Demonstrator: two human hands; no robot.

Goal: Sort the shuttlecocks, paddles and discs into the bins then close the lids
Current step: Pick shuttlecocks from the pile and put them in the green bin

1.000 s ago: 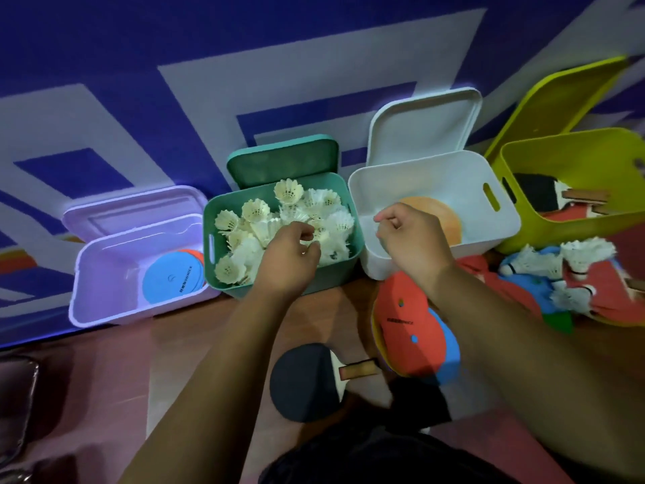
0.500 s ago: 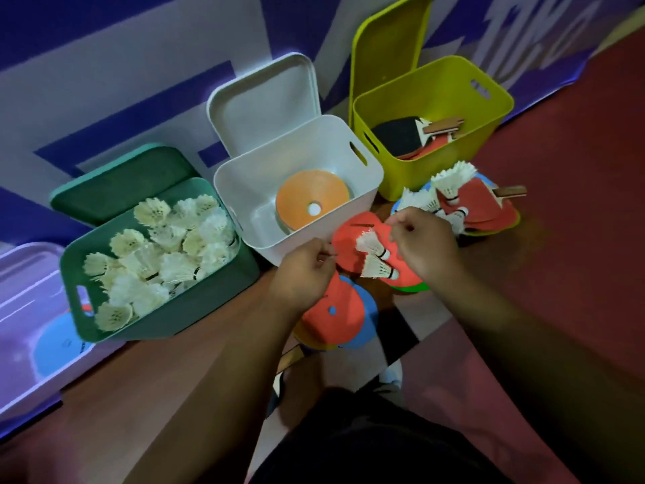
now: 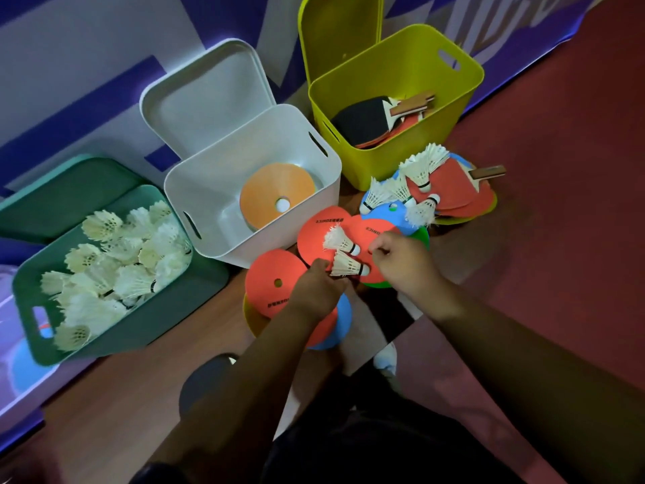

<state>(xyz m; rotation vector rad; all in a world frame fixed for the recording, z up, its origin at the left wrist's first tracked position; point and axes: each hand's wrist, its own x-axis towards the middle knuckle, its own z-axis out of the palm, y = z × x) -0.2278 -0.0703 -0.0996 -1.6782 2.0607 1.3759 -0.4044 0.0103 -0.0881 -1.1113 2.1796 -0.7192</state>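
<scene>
Two white shuttlecocks lie on overlapping red discs on the floor. My left hand pinches the feather end of the nearer shuttlecock. My right hand hovers just right of their corks, fingers curled, with nothing seen in them. The green bin is full of shuttlecocks. An orange disc lies in the white bin. Paddles are stacked in the yellow bin. All three lids stand open.
Behind my right hand, several more shuttlecocks rest on a red paddle and blue, green and yellow discs. A red disc stack sits under my left wrist. A black paddle lies below my left arm. The purple bin shows at the far left.
Both hands left the green bin and swung right to the disc pile. My left hand has closed in on the nearer shuttlecock's feathers, and the view has turned right.
</scene>
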